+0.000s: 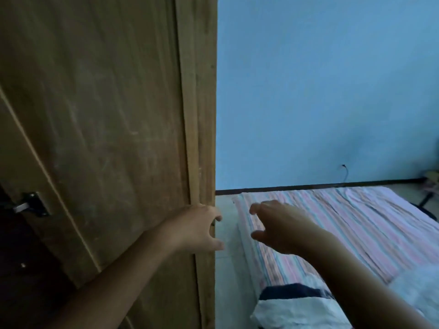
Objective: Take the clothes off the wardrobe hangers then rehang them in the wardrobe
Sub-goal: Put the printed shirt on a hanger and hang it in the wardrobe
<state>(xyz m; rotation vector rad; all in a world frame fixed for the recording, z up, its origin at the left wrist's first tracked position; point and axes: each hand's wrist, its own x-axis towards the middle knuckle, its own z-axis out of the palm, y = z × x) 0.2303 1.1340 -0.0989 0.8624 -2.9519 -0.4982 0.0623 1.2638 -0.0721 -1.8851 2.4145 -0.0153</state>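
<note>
Nearest the lens, at five o'clock, lay a crumpled white garment with a dark navy band (292,305), slumped on the near end of the bed with the pink-and-blue striped sheet (356,233). No hanger showed on it, and none anywhere in view.

Up at the centre, the left hand (197,227) was at the free edge of the tall brown wooden wardrobe door (107,115), fingers curled over that edge, thumb spread below. Whether it truly gripped or only touched, the blur would not say. The right hand (282,227) hung just to its three o'clock, over the striped sheet, fingers loosely curved and apart, holding nothing.

At nine o'clock a small metal latch (33,204) sat on the door's far side beside a dark gap. The wardrobe's inside was hidden from here.

Now the risks, as I judged them. That door stood between the person and the rail: if it swung while fingers wrapped the edge, they could be pinched against the frame. The right hand was close enough to catch a knock too. And the garment, bunched as it was, could slide off onto the pale floor (228,269) or go back up creased if grabbed by one corner.
</note>
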